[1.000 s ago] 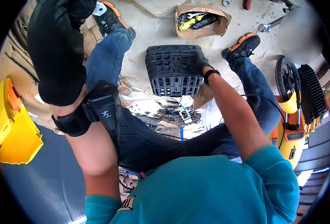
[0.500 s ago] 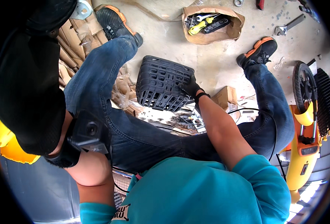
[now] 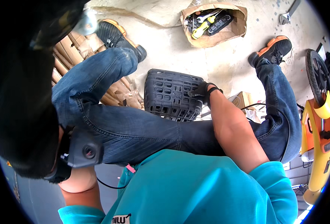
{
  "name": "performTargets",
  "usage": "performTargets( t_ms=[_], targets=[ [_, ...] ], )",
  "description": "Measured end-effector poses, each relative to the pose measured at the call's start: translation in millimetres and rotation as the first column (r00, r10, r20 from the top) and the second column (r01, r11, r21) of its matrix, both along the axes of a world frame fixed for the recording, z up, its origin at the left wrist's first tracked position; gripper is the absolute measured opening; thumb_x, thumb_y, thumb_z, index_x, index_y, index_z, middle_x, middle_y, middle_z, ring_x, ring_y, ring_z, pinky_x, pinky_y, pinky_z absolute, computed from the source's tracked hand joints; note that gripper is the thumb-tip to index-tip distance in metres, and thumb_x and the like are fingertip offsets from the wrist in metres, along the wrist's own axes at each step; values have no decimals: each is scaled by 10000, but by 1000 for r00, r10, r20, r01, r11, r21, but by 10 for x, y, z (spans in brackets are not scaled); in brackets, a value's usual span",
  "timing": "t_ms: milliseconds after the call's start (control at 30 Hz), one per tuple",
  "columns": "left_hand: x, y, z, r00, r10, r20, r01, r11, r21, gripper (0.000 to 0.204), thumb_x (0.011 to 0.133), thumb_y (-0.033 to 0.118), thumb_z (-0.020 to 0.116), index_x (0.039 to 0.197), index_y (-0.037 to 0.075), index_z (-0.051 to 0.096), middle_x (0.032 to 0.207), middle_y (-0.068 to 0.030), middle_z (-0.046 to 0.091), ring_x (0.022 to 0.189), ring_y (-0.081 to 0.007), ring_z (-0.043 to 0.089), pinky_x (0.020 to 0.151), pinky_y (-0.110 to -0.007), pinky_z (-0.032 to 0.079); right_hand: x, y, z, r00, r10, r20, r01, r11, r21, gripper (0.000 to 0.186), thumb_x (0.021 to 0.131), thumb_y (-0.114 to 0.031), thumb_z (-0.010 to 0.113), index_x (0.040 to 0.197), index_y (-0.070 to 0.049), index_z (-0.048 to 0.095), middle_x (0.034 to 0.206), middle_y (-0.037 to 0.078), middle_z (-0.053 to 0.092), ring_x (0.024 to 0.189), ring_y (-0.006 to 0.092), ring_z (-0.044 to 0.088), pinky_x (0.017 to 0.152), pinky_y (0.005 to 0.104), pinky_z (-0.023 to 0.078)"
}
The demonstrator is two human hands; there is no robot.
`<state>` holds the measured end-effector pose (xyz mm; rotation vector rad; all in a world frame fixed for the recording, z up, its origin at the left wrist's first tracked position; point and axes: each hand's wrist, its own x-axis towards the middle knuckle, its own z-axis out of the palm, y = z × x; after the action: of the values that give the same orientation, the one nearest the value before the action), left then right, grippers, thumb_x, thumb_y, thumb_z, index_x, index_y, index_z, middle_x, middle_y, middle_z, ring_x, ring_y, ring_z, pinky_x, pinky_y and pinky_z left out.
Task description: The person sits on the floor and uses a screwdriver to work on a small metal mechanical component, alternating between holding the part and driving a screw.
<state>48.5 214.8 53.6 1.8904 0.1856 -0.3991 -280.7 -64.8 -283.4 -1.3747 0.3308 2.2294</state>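
- At the bottom of the frame, a teal shirt (image 3: 194, 186) fills the lower centre, with both bare forearms rising out of its sleeves.
- At lower left, the left hand (image 3: 62, 164) is in a black glove and mostly hidden behind a large black object (image 3: 21, 112) that fills the left side; how far it is open cannot be told. A black strapped device (image 3: 84, 149) sits at that wrist.
- Across the middle lie legs in blue jeans (image 3: 135, 130), bent outward to both sides.
- Centre frame, between the knees, a black plastic grille (image 3: 170, 95) lies tilted on the floor. The gloved right hand (image 3: 200, 91) rests on its right edge, fingers curled over the rim in a grip.
- Just beside that wrist, toward the right, sits a small cardboard box (image 3: 245, 100).
- At left centre, folded cardboard (image 3: 112, 87) is stacked behind the left knee.
- Along the right edge stands a yellow and orange machine (image 3: 321, 138) with a black wheel (image 3: 316, 74).
- At the top, black and orange shoes (image 3: 116, 33) rest on the concrete floor (image 3: 224, 63); an open cardboard box of hand tools (image 3: 213, 24) lies farthest off.
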Motion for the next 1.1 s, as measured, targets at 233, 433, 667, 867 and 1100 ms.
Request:
performTargets(
  t_ms=[233, 433, 667, 867, 1100],
  targets=[
    [-243, 5, 73, 999, 0, 50, 2, 999, -49, 328, 1003, 285, 548, 1163, 5, 611, 1031, -134, 664, 914, -239, 672, 811, -339, 549, 103, -96, -259, 982, 163, -93, -162, 987, 22, 636, 752, -418, 824, 1208, -10, 649, 1098, 193, 693, 867, 289, 695, 794, 432, 573],
    [-420, -45, 99, 991, -87, 102, 103, 981, -166, 333, 1002, 296, 550, 1151, 5, 611, 1004, -127, 664, 890, -228, 672, 791, -328, 550, 336, -136, -166, 965, 200, -170, -209, 977, -40, 620, 778, -395, 808, 1224, 1, 639, 1070, 195, 703, 827, 283, 705, 777, 427, 583],
    [-578, -104, 232, 986, -105, 126, 139, 944, -300, 338, 1000, 310, 553, 1137, 6, 612, 971, -119, 665, 862, -215, 673, 767, -316, 552, 1327, 81, 607, 963, -222, 150, 233, 970, -63, 329, 858, -341, 728, 890, -15, 696, 829, 161, 725, 665, 246, 698, 624, 380, 585],
    [-526, -261, 232, 979, -171, 112, 202, 897, -394, 344, 998, 321, 555, 1125, 7, 613, 944, -112, 666, 838, -203, 674, 747, -305, 553, 1592, -15, 1131, 722, -514, 462, 550, 832, 66, 224, 907, -181, 606, 874, 30, 673, 779, 146, 715, 643, 221, 704, 588, 336, 590],
    [-498, -448, 172, 965, -242, 96, 258, 838, -481, 351, 997, 334, 557, 1112, 7, 614, 912, -104, 667, 810, -191, 674, 723, -293, 554, 1404, -593, 991, 423, -722, 548, 635, 667, 388, 198, 856, -164, 680, 1002, -37, 641, 843, 94, 701, 725, 207, 695, 625, 351, 576]
  ],
)
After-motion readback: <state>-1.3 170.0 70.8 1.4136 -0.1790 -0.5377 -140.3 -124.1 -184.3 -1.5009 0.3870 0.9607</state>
